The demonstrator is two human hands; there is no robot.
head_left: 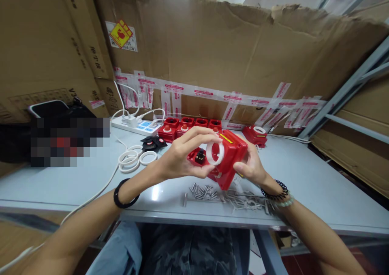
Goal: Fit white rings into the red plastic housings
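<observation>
Between the thumb and fingers of my left hand point(185, 153) is a white ring point(215, 153), upright beside a red housing. My right hand point(252, 163) grips that red housing point(232, 151), which is tilted and has a yellow label on its top edge. Just behind the ring, a black component point(200, 156) shows in a red part partly hidden by my left hand. Whether the ring touches the housing I cannot tell. Loose screws point(203, 191) lie on the table below my hands, with a tangle of thin white pieces point(247, 201) to their right.
Several red units point(167, 129) line the back of the table point(304, 177); another red unit point(255, 136) stands right of them. A white power strip point(136, 125), black pouches point(152, 143), white rings point(148, 157) and a cable are at left. Cardboard point(197, 48) rises behind.
</observation>
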